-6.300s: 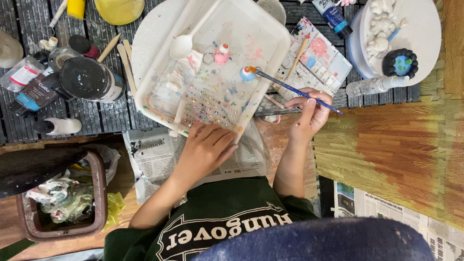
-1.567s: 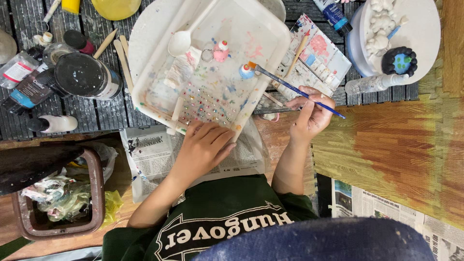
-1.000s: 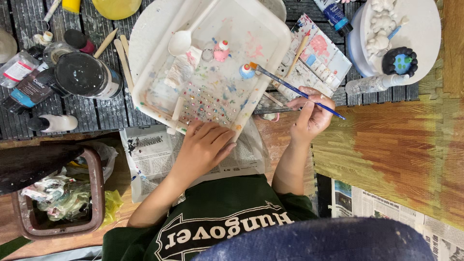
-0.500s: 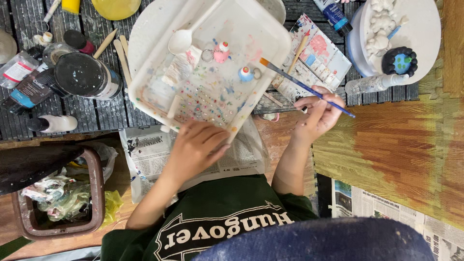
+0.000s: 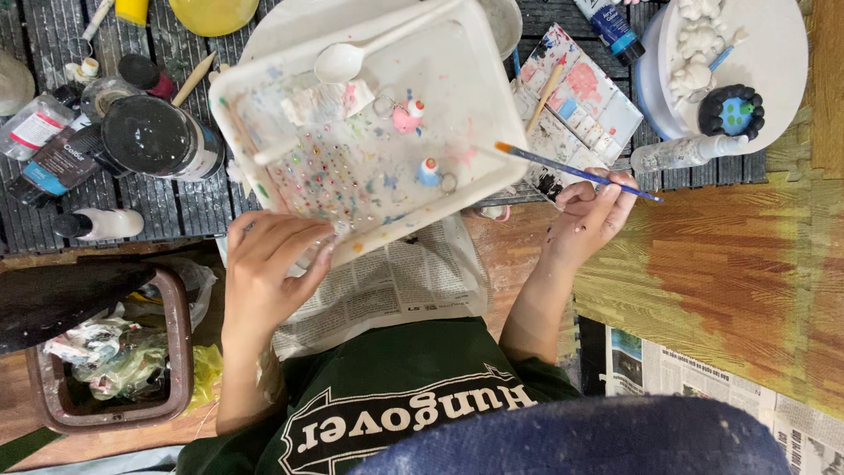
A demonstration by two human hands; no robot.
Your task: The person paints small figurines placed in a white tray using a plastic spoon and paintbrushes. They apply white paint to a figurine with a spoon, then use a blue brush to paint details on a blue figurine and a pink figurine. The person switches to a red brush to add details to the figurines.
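A white tray (image 5: 492, 105) speckled with many-coloured paint dots, a blue-handled brush (image 5: 580, 172), grey slatted table (image 5: 176, 211).

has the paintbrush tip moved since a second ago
Yes. The paintbrush in the right hand has pulled back toward the right: its tip was over the small blue figure in the white tray, and now sits at the tray's right edge.
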